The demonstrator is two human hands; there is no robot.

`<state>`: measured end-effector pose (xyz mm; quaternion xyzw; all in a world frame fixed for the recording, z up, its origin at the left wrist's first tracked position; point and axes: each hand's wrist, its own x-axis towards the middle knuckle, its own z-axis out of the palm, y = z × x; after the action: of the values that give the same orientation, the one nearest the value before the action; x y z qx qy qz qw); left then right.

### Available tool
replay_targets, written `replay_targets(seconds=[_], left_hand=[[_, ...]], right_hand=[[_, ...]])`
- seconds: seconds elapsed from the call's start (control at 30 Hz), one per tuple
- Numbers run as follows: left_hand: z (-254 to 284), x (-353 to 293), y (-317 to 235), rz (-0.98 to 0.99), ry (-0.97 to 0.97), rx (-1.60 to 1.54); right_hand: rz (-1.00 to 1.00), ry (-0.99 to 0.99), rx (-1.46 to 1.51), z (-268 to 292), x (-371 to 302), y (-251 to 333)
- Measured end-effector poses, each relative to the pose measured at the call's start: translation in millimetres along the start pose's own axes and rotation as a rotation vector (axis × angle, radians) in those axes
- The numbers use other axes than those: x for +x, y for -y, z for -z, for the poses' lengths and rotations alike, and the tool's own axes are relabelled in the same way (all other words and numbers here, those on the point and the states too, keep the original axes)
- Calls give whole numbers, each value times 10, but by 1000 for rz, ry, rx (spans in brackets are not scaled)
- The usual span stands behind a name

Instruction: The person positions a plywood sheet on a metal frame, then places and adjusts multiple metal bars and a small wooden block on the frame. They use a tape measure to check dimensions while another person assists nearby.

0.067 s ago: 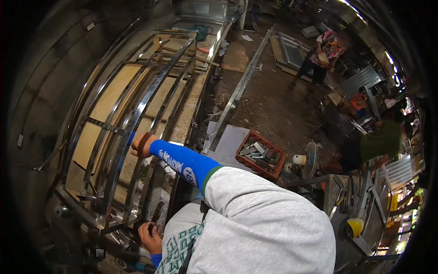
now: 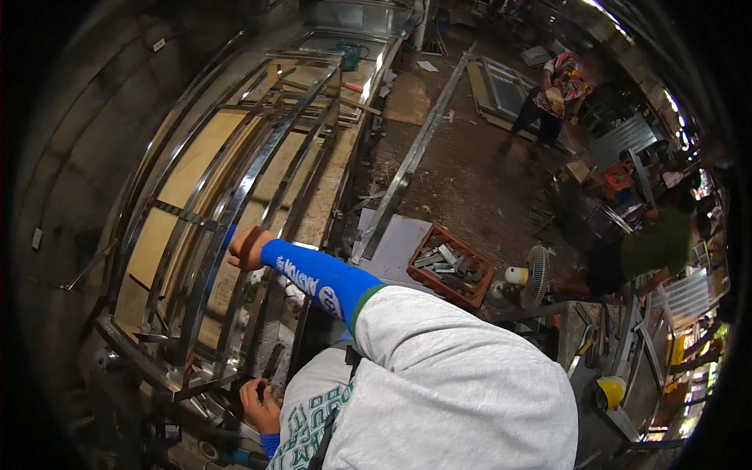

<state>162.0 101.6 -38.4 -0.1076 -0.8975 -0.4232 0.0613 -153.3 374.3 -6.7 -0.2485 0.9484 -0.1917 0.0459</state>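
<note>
A long frame of shiny metal tubes (image 2: 270, 137) lies lengthwise on a workbench at the left. My right arm, in a blue sleeve, reaches across to one of its middle tubes. There my right hand (image 2: 249, 249) is closed, its fingers curled against the tube; whatever is in them is hidden. A blue reflection runs along the polished metal beside it. Low down, by the frame's near end, my left hand (image 2: 260, 404) has its thumb and fingers apart, and nothing shows in its grasp.
Right of the bench stands a red crate (image 2: 452, 265) with metal pieces, beside a fan (image 2: 537, 274). A long metal bar (image 2: 415, 157) slants over the floor. One person (image 2: 558, 90) stands at the far right; another, in a green shirt (image 2: 662, 243), is nearer, past a table with tools and a yellow helmet (image 2: 610, 392).
</note>
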Motion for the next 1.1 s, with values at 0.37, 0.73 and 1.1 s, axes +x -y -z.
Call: replay_targets(seconds=[0.37, 0.73, 1.1], left_hand=[[-61, -207, 452, 318, 142, 211], [124, -44, 1214, 696, 175, 653], [-123, 25, 1916, 869, 106, 812]], right_hand=[[127, -756, 353, -226, -786, -488], [-1112, -1732, 1174, 207, -2471, -3426], [-576, -1698, 1446, 1847, -3223, -3920]])
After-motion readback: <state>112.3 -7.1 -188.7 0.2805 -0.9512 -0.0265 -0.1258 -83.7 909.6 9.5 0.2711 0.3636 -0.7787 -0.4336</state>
